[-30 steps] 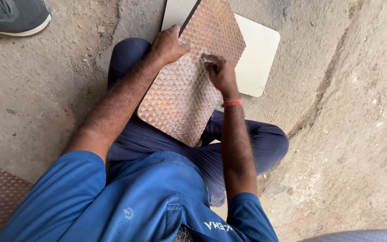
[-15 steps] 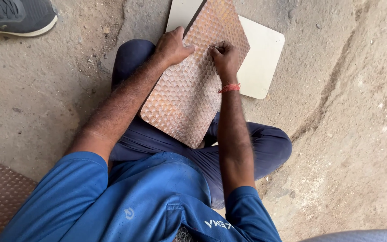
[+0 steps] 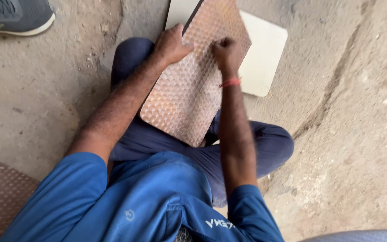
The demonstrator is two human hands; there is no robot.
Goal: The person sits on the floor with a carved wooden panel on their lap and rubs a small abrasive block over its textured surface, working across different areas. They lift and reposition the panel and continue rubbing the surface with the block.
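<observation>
Two hands on the embossed brown sheet (image 3: 189, 85): left hand (image 3: 172, 44) clamps its edge, right hand (image 3: 226, 51) fisted, rubbing; steady bracing seems needed.

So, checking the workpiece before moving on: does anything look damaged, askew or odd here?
Nothing stands out. The embossed brown sheet rests tilted on the lap, left hand gripping its edge, right hand closed on its surface, white board flat beneath.

The person is wearing a bright blue short-sleeved shirt, its sleeves ending above the elbows; small pale markings are showing on the cloth near the lower hem; dark navy trousers are covering the legs; a thin red-orange thread band is circling the wrist of the right hand (image 3: 227, 54); the left hand (image 3: 172, 44) is wearing nothing; both forearms are showing bare and hairy.
</observation>
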